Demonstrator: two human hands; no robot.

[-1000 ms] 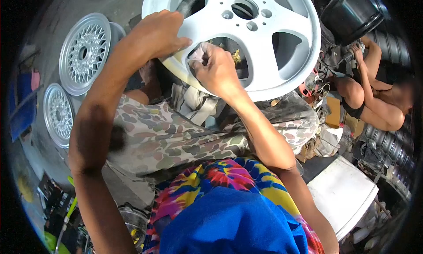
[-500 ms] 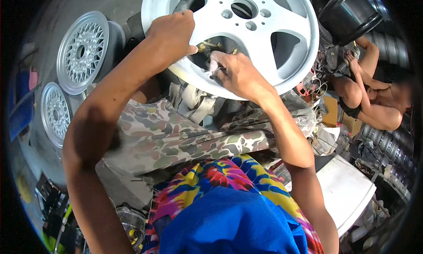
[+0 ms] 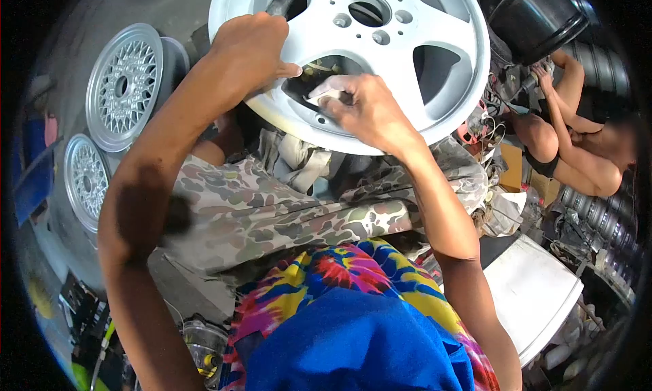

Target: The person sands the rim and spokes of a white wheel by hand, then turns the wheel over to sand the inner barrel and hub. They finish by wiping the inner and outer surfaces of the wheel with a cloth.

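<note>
Two silver mesh wheels (image 3: 124, 85) lie at the left of the frame, and a co-worker (image 3: 577, 146) crouches at the right edge. At top centre sits the white five-spoke wheel (image 3: 401, 48) — matte and clean. Our left hand (image 3: 251, 48) has its fingers closed over a spoke. Our right hand (image 3: 363, 113) pinches a pale pad (image 3: 324, 91) against the rim, at an opening's edge.

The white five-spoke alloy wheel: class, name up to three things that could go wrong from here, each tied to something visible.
1. The white five-spoke alloy wheel seems steadied only by the left hand on its rim and the camouflage-clad knees; it might slip.
2. The right hand presses a small pale pad at a spoke opening's edge; skin could scrape there.
3. Another person sits close at the right; a toppling wheel might reach them.
</note>
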